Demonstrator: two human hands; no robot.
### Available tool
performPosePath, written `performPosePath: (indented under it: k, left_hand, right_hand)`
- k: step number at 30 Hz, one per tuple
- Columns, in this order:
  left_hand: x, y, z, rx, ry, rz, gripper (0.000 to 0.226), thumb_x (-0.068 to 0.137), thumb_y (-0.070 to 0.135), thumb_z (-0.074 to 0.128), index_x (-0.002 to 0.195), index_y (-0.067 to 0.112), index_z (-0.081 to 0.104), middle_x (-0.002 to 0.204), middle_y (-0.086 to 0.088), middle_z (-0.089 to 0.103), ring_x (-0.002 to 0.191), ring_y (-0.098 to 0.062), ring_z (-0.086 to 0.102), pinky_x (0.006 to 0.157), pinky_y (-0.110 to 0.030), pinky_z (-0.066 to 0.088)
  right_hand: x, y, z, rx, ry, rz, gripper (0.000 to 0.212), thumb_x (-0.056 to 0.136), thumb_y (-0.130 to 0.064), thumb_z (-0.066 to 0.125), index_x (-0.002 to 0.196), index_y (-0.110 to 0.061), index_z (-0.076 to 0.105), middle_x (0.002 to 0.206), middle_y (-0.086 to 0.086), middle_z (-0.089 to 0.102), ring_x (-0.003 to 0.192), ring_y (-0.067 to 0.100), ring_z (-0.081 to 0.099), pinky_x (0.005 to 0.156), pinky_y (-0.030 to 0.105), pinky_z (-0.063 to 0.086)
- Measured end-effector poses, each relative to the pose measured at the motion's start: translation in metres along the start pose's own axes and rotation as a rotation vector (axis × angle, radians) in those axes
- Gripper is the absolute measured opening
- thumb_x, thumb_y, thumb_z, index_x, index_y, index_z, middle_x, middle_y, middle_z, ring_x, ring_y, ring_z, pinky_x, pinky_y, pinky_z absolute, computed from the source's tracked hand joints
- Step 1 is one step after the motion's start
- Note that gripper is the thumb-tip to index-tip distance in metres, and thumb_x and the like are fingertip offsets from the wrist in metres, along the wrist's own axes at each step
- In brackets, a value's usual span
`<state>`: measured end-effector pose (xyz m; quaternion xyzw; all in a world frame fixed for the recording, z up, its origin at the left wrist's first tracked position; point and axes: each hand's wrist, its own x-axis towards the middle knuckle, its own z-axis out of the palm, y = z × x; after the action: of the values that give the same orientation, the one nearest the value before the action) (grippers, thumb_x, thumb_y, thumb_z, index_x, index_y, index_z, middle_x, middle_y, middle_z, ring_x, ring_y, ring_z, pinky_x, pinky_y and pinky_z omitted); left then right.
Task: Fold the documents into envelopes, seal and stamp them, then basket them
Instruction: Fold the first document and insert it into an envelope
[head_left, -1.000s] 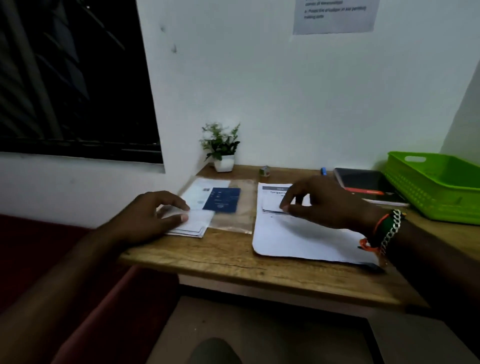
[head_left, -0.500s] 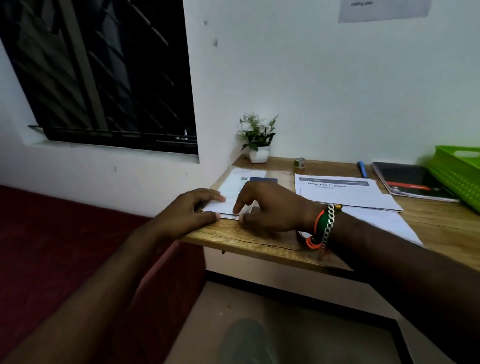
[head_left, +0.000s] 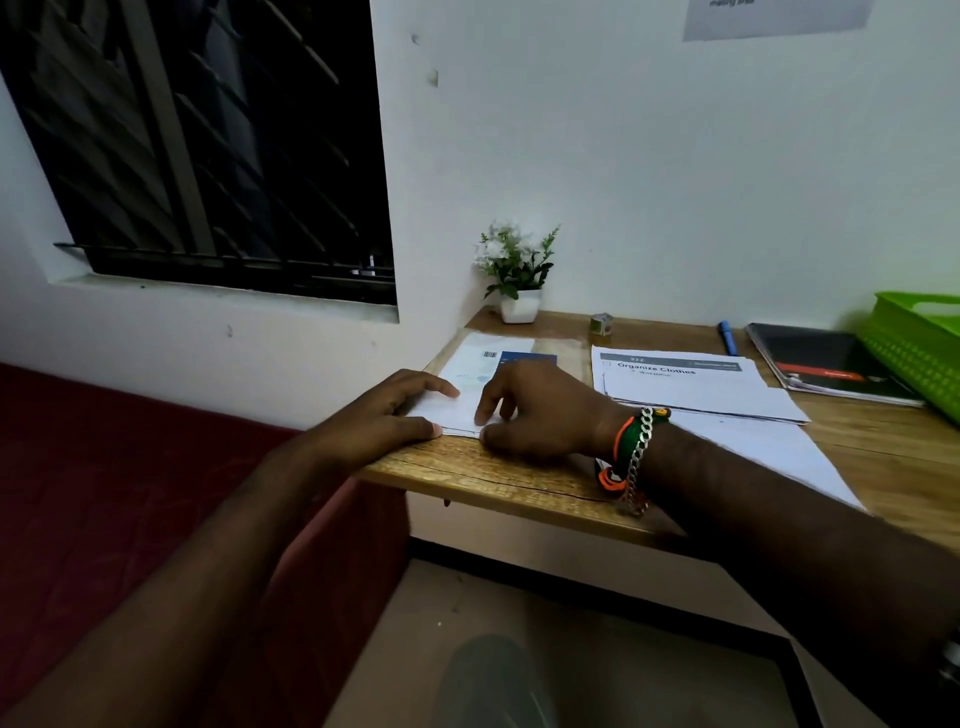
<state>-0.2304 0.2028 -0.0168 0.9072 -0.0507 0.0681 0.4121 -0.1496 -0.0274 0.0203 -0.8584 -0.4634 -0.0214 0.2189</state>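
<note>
Both hands sit on the envelopes (head_left: 457, 402), a small white stack at the worktop's (head_left: 467, 475) near left corner. The left hand (head_left: 387, 418) lies at the stack's 9 o'clock edge, fingers laid loosely over it and thumb along its near edge, steadying it more than gripping. The right hand (head_left: 535, 410) is at the stack's 3 o'clock, fingers curled down with the tips on the paper and the thumb at the near edge; it appears to be picking at the top envelope, though I cannot tell whether it has actually pinched one.

The task looks barely begun. The documents (head_left: 685, 382) lie flat and unfolded at 3 o'clock of the hands, headed "Organize Clothes", with a further sheet (head_left: 769, 449) underneath reaching toward the near edge. Nothing shows as sealed or stamped. The green basket (head_left: 914, 345) stands far off at 3 o'clock; what can be seen of it holds nothing.

The basket is cut off by the frame. The hands cover most of the stack, so its count is unclear. A blue item (head_left: 527, 358) behind the hands is partly hidden, and the small object (head_left: 601, 323) at 12 o'clock is too small to identify.
</note>
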Motion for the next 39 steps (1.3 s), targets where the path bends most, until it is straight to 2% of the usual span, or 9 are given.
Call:
performPosePath:
  k: [5, 8, 12, 16, 23, 25, 31, 35, 39]
  left_hand:
    - [0.002, -0.001, 0.001, -0.041, 0.003, -0.008, 0.039, 0.092, 0.026, 0.07, 0.127, 0.041, 0.063, 0.136, 0.018, 0.048, 0.119, -0.007, 0.054, 0.085, -0.021, 0.044]
    - [0.004, -0.002, 0.002, -0.034, 0.01, -0.012, 0.037, 0.096, 0.018, 0.068, 0.127, 0.039, 0.063, 0.135, 0.019, 0.048, 0.118, -0.006, 0.054, 0.084, -0.021, 0.045]
    - [0.004, -0.002, 0.002, 0.004, 0.018, 0.0, 0.036, 0.097, 0.022, 0.067, 0.127, 0.041, 0.062, 0.136, 0.019, 0.047, 0.117, -0.007, 0.054, 0.085, -0.023, 0.045]
    - [0.003, -0.001, 0.003, 0.052, 0.036, 0.026, 0.037, 0.09, 0.043, 0.06, 0.127, 0.043, 0.061, 0.135, 0.021, 0.049, 0.116, -0.004, 0.054, 0.087, -0.024, 0.044]
    - [0.003, -0.001, 0.004, 0.06, 0.06, 0.052, 0.022, 0.104, 0.037, 0.056, 0.125, 0.039, 0.062, 0.13, 0.018, 0.056, 0.114, -0.002, 0.058, 0.089, -0.026, 0.044]
    - [0.002, -0.002, 0.003, 0.054, 0.071, 0.058, 0.027, 0.101, 0.041, 0.06, 0.128, 0.04, 0.057, 0.13, 0.018, 0.058, 0.115, 0.0, 0.058, 0.092, -0.027, 0.045]
    - [-0.004, 0.002, 0.002, -0.003, 0.183, 0.044, 0.073, 0.078, 0.062, 0.078, 0.137, 0.046, 0.038, 0.132, 0.015, 0.059, 0.12, -0.003, 0.06, 0.098, -0.03, 0.049]
    - [-0.007, 0.006, 0.002, 0.101, 0.249, 0.059, 0.06, 0.081, 0.063, 0.073, 0.129, 0.044, 0.043, 0.121, 0.017, 0.064, 0.111, -0.005, 0.064, 0.096, -0.042, 0.054]
    - [-0.009, 0.018, 0.006, 0.189, 0.344, 0.062, 0.07, 0.082, 0.073, 0.064, 0.141, 0.042, 0.043, 0.137, 0.021, 0.058, 0.125, -0.009, 0.059, 0.103, -0.044, 0.05]
  right_hand:
    - [0.002, 0.001, 0.002, 0.073, 0.018, 0.012, 0.008, 0.085, -0.024, 0.072, 0.089, -0.02, 0.078, 0.089, -0.013, 0.074, 0.08, 0.0, 0.067, 0.068, 0.018, 0.047]
    - [0.001, 0.003, 0.0, 0.097, -0.005, 0.002, 0.012, 0.087, -0.014, 0.069, 0.095, -0.018, 0.078, 0.095, -0.009, 0.076, 0.083, 0.002, 0.068, 0.074, 0.02, 0.051]
    - [-0.001, 0.003, 0.002, 0.045, -0.008, -0.02, 0.014, 0.086, -0.022, 0.069, 0.096, -0.028, 0.076, 0.102, -0.013, 0.071, 0.089, 0.007, 0.067, 0.078, 0.028, 0.054]
    - [-0.001, 0.0, 0.004, 0.057, 0.048, -0.013, 0.009, 0.086, -0.037, 0.072, 0.093, -0.031, 0.075, 0.102, -0.012, 0.067, 0.094, 0.008, 0.065, 0.077, 0.028, 0.054]
    - [0.002, -0.004, 0.006, -0.012, 0.142, -0.02, 0.008, 0.087, -0.032, 0.071, 0.089, -0.026, 0.076, 0.088, -0.017, 0.057, 0.09, 0.007, 0.059, 0.073, 0.027, 0.044]
    - [0.003, -0.005, 0.007, -0.028, 0.191, -0.047, 0.008, 0.088, -0.029, 0.069, 0.087, -0.025, 0.075, 0.081, -0.019, 0.053, 0.087, 0.006, 0.056, 0.073, 0.027, 0.042]
    - [-0.001, -0.018, -0.003, 0.03, 0.288, -0.14, 0.008, 0.091, -0.025, 0.066, 0.087, -0.021, 0.072, 0.087, -0.009, 0.066, 0.076, 0.005, 0.056, 0.069, 0.026, 0.045]
    - [-0.005, -0.029, -0.015, 0.098, 0.346, -0.146, 0.008, 0.093, -0.022, 0.064, 0.088, -0.02, 0.07, 0.086, -0.008, 0.07, 0.071, -0.001, 0.056, 0.066, 0.026, 0.044]
    - [-0.013, -0.044, -0.026, 0.214, 0.46, -0.149, 0.009, 0.095, -0.022, 0.065, 0.088, -0.019, 0.069, 0.084, -0.009, 0.07, 0.077, 0.004, 0.063, 0.07, 0.029, 0.052]
